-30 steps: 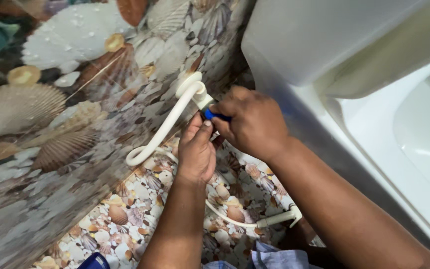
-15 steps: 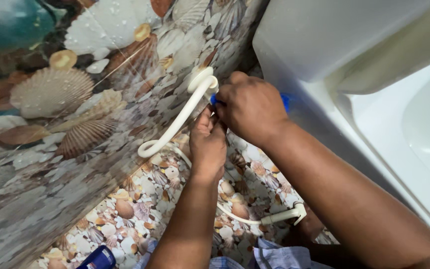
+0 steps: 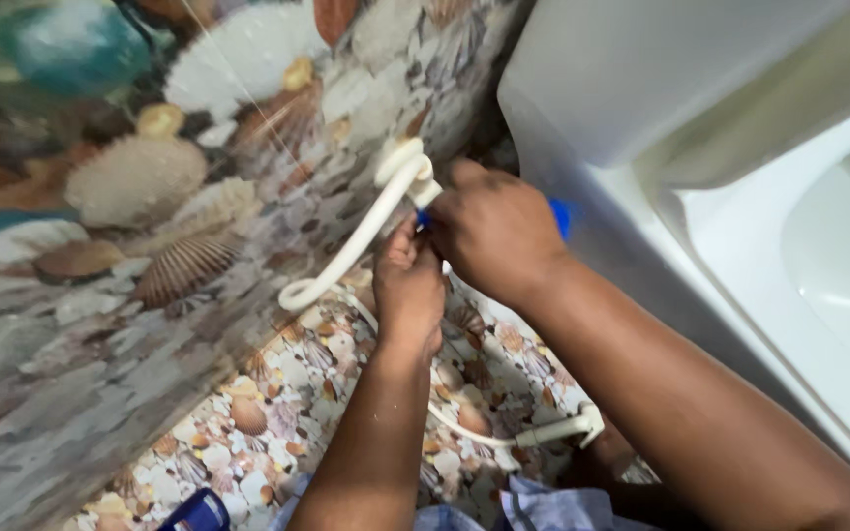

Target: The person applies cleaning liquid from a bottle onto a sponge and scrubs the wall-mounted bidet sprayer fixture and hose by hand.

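Note:
A white flexible hose (image 3: 351, 246) loops along a wall tiled with seashell pictures, its top end meeting a white fitting (image 3: 415, 177). My left hand (image 3: 407, 280) pinches the hose end just under that fitting. My right hand (image 3: 492, 231) is closed around a blue-handled tool (image 3: 561, 216); only the handle's end and a bit of blue near the fitting show. Both hands touch each other at the fitting. A second white hose (image 3: 533, 433) curves lower down to a white connector.
A white toilet cistern (image 3: 641, 88) and bowl (image 3: 819, 256) fill the right side, close to my right arm. The seashell tiled wall (image 3: 130, 197) covers the left. A blue object (image 3: 194, 513) sits at the bottom edge, and blue-grey cloth (image 3: 543, 506) lies below my arms.
The view has shifted, so the hands and hose appear slightly higher and to the right. Both hands stay at the fitting with the same grip.

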